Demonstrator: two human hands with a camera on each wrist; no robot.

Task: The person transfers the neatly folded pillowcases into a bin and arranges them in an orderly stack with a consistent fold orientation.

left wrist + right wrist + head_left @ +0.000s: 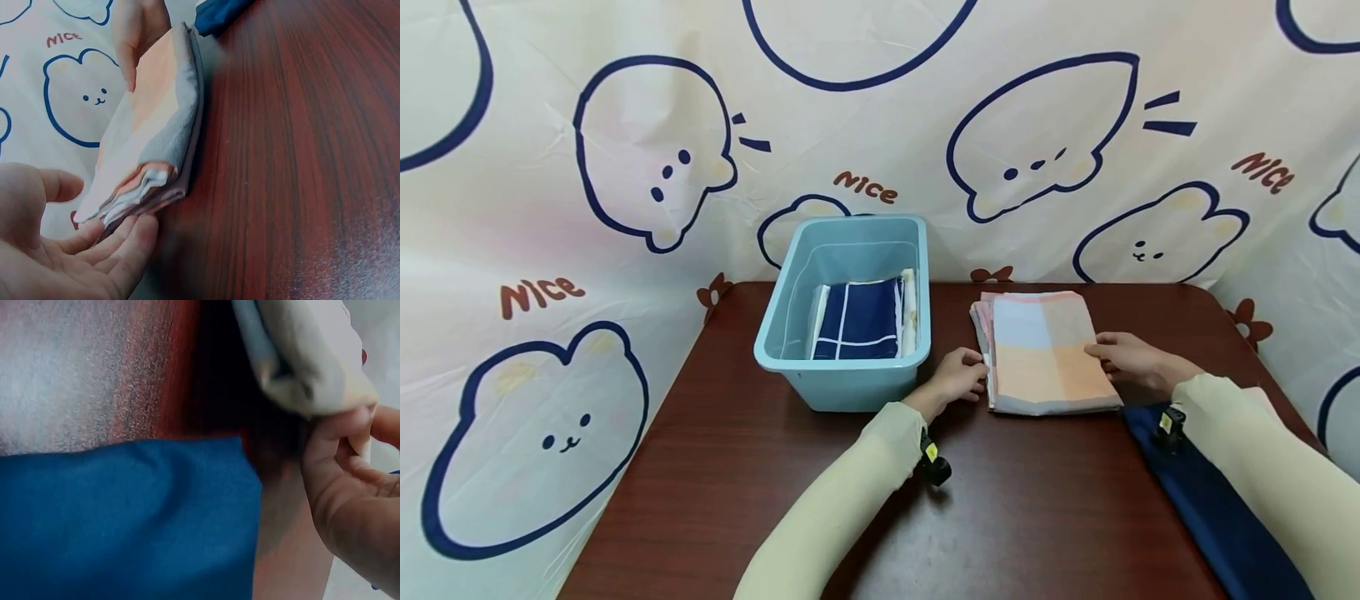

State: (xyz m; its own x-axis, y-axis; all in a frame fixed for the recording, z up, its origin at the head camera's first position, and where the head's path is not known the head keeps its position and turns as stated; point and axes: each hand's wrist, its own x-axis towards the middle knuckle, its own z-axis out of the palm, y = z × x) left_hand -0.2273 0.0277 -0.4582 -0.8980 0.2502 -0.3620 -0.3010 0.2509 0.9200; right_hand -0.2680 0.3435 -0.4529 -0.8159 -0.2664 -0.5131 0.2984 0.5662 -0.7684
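Note:
A folded checked cloth (1045, 350) in peach, grey and pale blue lies on the table, right of the blue bin. My left hand (957, 377) is at its left edge; in the left wrist view the fingers (128, 250) touch the underside of the folded layers, and the thumb stands apart from them. At the opposite edge my right hand (1131, 360) pinches the cloth between thumb and fingers, as the right wrist view also shows at a cloth corner (325, 394).
The light blue bin (842, 387) holds folded cloths, the top one navy with white lines (859, 321). Dark blue fabric (1217, 517) lies along the table's right side, beneath my right forearm. A patterned curtain (865, 133) hangs behind the brown table (700, 492).

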